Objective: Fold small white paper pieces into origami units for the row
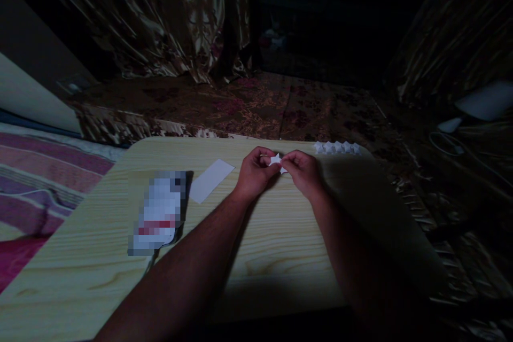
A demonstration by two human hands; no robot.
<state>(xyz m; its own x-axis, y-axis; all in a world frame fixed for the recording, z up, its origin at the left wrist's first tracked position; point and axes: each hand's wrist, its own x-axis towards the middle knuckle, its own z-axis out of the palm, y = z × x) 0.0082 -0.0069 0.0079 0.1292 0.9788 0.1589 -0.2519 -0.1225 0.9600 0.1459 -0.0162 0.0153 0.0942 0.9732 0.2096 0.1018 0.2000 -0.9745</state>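
Note:
Between my two hands, just above the far half of the table, is a small white folded paper star (pixel 275 160). The fingers of my left hand (pixel 255 173) pinch its left side. My right hand (pixel 301 172) grips its right side with thumb and fingertips, covering part of it. Left of my hands a white paper strip stack or sheet (pixel 212 180) lies flat on the wood. Several finished-looking white paper stars (pixel 337 147) stand in a row near the table's far right edge.
The pale wooden table (pixel 280 256) has rounded corners. On its left lies a phone-like object (pixel 162 211), its face blurred out, with a cable. A striped bed cover (pixel 36 171) borders the left, a patterned carpet (pixel 260 101) the far side. A white lamp (pixel 487 101) stands at right.

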